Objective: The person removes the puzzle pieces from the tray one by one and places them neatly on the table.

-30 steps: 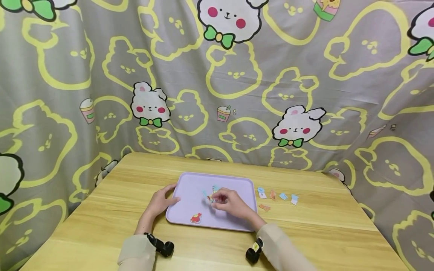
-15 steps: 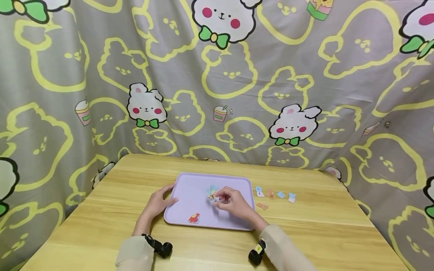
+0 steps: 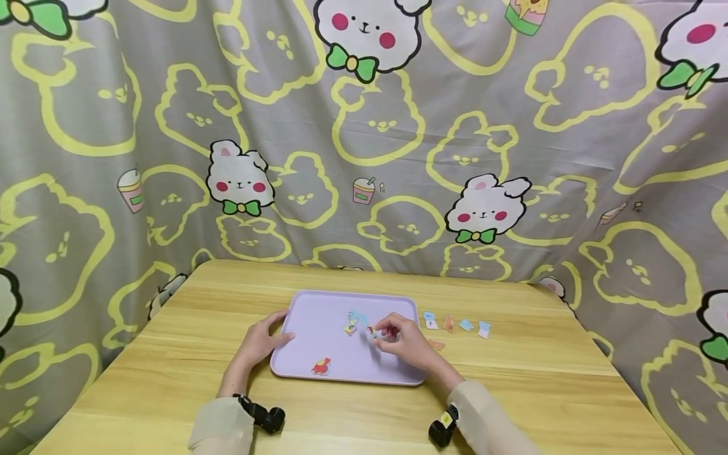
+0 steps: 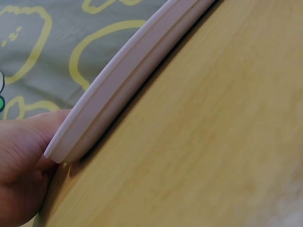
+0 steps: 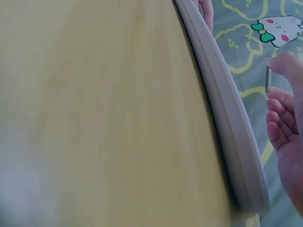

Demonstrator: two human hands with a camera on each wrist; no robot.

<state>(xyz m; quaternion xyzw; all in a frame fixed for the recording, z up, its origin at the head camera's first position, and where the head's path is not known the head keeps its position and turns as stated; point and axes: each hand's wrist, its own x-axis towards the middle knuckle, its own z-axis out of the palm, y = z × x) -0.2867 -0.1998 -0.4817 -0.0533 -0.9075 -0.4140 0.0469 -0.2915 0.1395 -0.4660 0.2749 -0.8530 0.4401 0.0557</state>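
My left hand grips the left rim of the lilac tray, its thumb over the edge; the left wrist view shows fingers curled below the tray rim. Over the tray's right half, my right hand pinches a small flat, colourful cut-out piece between thumb and fingertip. That piece appears edge-on as a thin strip in the right wrist view. Just left of it on the tray lie a light blue piece and a small yellowish piece. A red piece lies near the front rim.
Right of the tray, several loose pieces lie on the wooden table, among them a blue-and-white piece and an orange piece. An orange-brown piece is partly behind the right hand. A patterned curtain hangs behind the table.
My right hand has shifted right across the tray with the pinched piece, leaving the light blue and yellowish pieces in plain sight. The left hand keeps its grip; the head view has turned slightly right.
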